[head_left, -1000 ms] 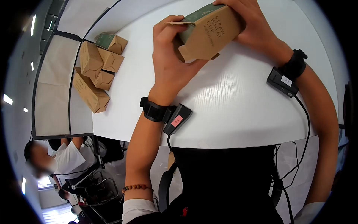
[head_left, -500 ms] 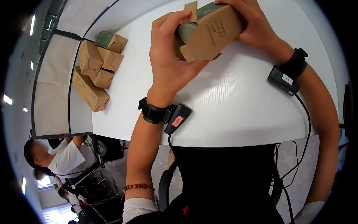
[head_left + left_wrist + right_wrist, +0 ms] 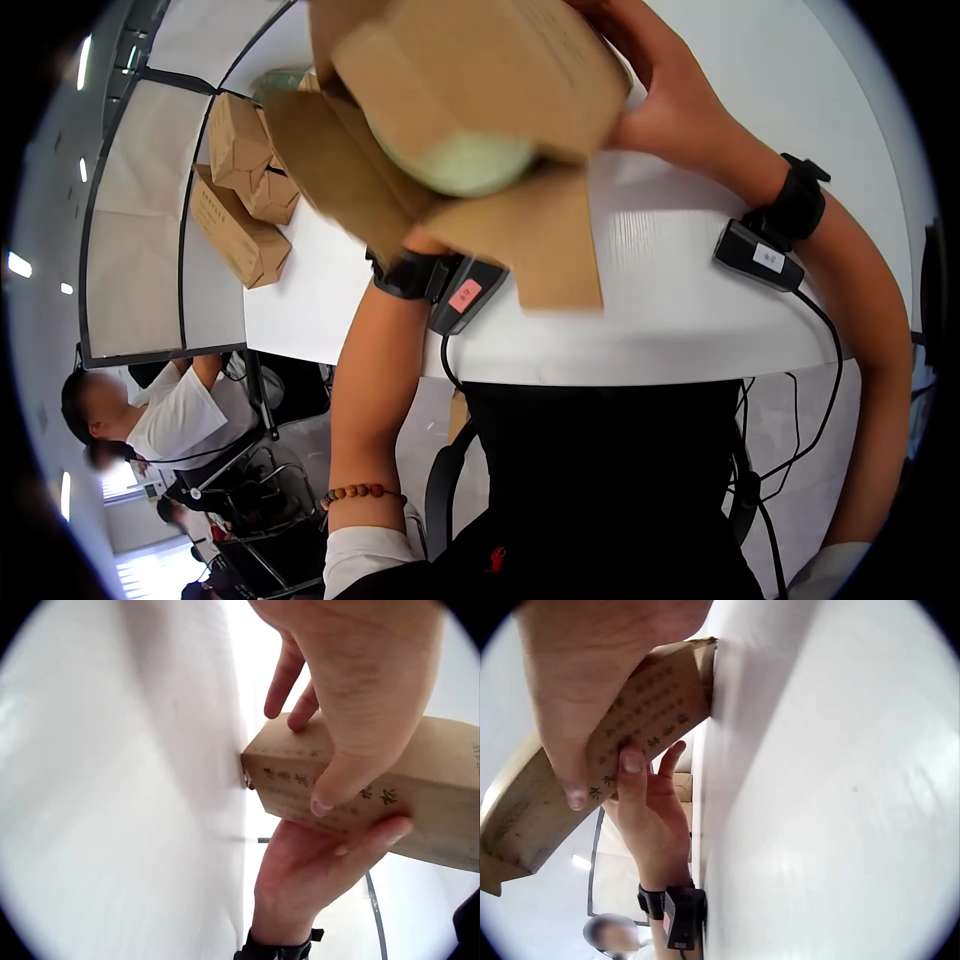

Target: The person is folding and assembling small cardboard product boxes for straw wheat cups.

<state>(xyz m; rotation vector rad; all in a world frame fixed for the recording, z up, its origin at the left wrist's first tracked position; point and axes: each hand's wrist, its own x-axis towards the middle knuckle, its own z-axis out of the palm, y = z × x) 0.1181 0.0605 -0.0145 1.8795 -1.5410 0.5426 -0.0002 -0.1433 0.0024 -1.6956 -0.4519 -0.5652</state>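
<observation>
A brown cardboard box (image 3: pixel 470 70), blurred, is tilted with its opened end facing me in the head view. Its flaps (image 3: pixel 560 240) spread out, and a pale green round cup (image 3: pixel 470 168) shows inside the opening. My right hand (image 3: pixel 665 110) grips the box from the right side. Most of my left hand (image 3: pixel 367 697) is hidden behind the flaps in the head view; the left wrist view shows its thumb on a printed side and its fingers over an edge. Both hands hold the box, whose lower end is close to the white table in the right wrist view.
Several similar cardboard boxes (image 3: pixel 240 235) are piled at the table's left, by a low partition (image 3: pixel 135 220). The white table (image 3: pixel 680 310) curves in front of me. Cables (image 3: pixel 825 350) hang from the wrist cameras. Another person (image 3: pixel 180 420) sits beyond the partition at the lower left.
The box has come nearer and tipped so its opened end faces me, with the flaps folded outward. My left hand has moved behind it; the right hand keeps its hold.
</observation>
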